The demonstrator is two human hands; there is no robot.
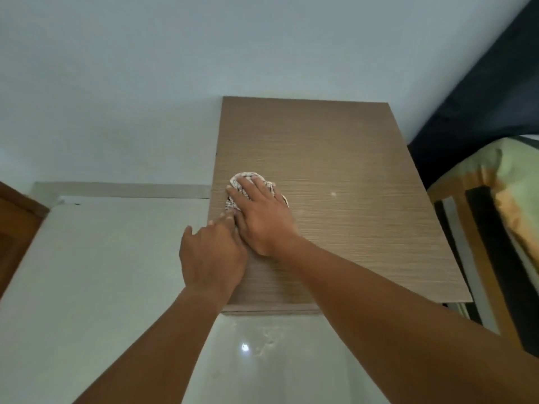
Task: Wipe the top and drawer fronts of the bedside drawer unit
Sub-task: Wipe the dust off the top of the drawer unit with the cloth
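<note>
The right hand (262, 211) lies flat, pressing the bunched cloth (248, 177) near the left edge of the drawer unit's top (335, 170), and the left hand (211, 255) rests straight-fingered beside it, so the small wad may slip free or miss the corners.

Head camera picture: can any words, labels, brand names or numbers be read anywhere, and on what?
None can be read.
The drawer unit top bears only wood grain.
The cloth shows a dark pattern, too blurred to tell if lettering.
The bedding has only colour patches.
</note>
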